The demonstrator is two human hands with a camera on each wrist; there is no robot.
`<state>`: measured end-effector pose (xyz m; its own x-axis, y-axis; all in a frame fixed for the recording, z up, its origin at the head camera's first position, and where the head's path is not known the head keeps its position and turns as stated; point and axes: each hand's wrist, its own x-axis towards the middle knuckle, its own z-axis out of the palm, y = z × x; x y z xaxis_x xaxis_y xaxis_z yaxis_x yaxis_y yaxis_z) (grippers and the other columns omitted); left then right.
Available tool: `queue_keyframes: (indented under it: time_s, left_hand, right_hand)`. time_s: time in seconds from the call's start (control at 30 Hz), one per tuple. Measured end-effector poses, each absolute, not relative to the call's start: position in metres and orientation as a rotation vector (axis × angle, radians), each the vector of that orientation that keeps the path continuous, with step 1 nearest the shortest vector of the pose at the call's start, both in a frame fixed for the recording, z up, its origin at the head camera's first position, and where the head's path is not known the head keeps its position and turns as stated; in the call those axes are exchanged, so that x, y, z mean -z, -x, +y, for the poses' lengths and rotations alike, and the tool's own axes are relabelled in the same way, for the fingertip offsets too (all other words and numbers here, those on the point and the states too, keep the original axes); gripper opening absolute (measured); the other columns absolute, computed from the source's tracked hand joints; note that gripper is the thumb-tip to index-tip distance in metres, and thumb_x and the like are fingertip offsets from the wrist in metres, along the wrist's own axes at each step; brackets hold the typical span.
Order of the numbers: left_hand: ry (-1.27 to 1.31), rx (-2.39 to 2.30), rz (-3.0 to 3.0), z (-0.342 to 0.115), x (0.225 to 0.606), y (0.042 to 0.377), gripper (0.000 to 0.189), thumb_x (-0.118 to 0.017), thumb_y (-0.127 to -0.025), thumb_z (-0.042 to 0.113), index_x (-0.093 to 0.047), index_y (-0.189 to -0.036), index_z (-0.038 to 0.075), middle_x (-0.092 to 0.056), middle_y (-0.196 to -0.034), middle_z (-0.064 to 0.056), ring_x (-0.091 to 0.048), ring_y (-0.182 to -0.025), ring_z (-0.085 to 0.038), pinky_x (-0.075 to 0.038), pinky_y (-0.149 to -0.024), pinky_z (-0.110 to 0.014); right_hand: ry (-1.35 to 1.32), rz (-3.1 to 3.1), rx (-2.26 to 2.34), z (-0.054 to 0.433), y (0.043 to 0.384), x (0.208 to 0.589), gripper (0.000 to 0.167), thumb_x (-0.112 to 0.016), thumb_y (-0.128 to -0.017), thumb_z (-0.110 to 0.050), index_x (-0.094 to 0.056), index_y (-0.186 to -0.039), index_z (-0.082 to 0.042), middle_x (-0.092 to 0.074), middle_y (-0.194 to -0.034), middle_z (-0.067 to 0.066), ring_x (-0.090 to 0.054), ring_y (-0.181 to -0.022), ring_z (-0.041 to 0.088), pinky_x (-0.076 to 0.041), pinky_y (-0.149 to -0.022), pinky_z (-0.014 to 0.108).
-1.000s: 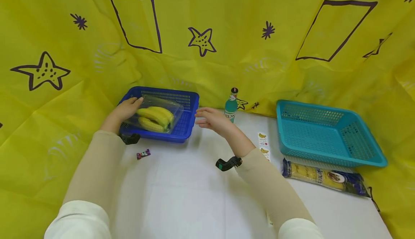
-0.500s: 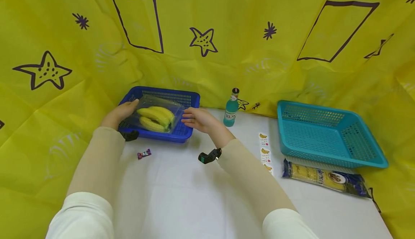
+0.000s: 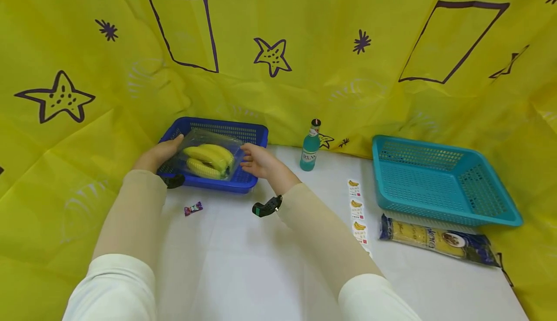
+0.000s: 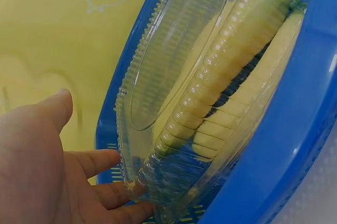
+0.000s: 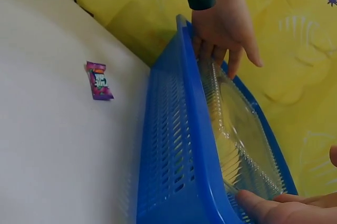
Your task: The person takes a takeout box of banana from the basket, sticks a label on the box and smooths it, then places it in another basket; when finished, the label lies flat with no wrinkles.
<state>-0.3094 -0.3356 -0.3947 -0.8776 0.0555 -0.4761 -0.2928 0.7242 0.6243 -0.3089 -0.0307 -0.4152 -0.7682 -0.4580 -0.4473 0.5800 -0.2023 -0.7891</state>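
Observation:
A clear plastic clamshell box [image 3: 217, 138] with bananas [image 3: 210, 155] inside lies in the blue basket [image 3: 222, 184] at the left back. My left hand [image 3: 157, 156] is at the box's left end. In the left wrist view its fingers [image 4: 100, 162] reach the ribbed edge, fairly straight, with the thumb raised apart. My right hand [image 3: 262, 164] is at the opposite end, over the basket's right side. The right wrist view shows a fingertip [image 5: 250, 202] of that hand right at the box's edge, its fingers loosely extended; the rest of the hand is partly cut off.
A small purple wrapped candy [image 3: 193, 208] lies in front of the basket. Behind stands a teal bottle [image 3: 309, 149]. To the right are banana stickers [image 3: 356, 210], a turquoise basket [image 3: 435, 181] and a pasta pack [image 3: 435, 240]. A yellow curtain [image 3: 322, 16] hangs behind the white table [image 3: 261, 263].
My right hand has moved left from beside the basket to the right end of the banana box. My left hand has shifted slightly left and down along the box's left end.

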Motion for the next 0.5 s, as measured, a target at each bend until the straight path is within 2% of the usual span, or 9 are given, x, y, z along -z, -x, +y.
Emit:
queue_keyframes:
  time_s: [0.3, 0.5]
  left_hand:
    - [0.21, -0.963, 2.432, -0.336, 0.393, 0.314, 0.105, -0.005, -0.088, 0.081, 0.008, -0.156, 0.001, 0.013, -0.161, -0.027, 0.01, -0.148, -0.05, -0.001, -0.12, -0.065]
    - [0.236, -0.966, 2.403, -0.335, 0.394, 0.319, 0.104, -0.008, -0.089, 0.081, 0.01, -0.156, 0.003, 0.014, -0.161, -0.026, 0.01, -0.148, -0.05, -0.001, -0.12, -0.066]
  right_hand:
    - [-0.256, 1.339, 2.026, -0.042, 0.313, 0.417, 0.077, -0.05, -0.102, -0.03, -0.005, -0.159, -0.006, 0.002, -0.166, 0.021, -0.008, -0.153, 0.039, -0.012, -0.127, 0.045]
    - [-0.306, 1.333, 2.023, -0.046, 0.316, 0.418, 0.078, -0.051, -0.102, -0.033, -0.004, -0.16, -0.008, 0.001, -0.166, 0.018, -0.006, -0.154, 0.038, -0.012, -0.126, 0.047]
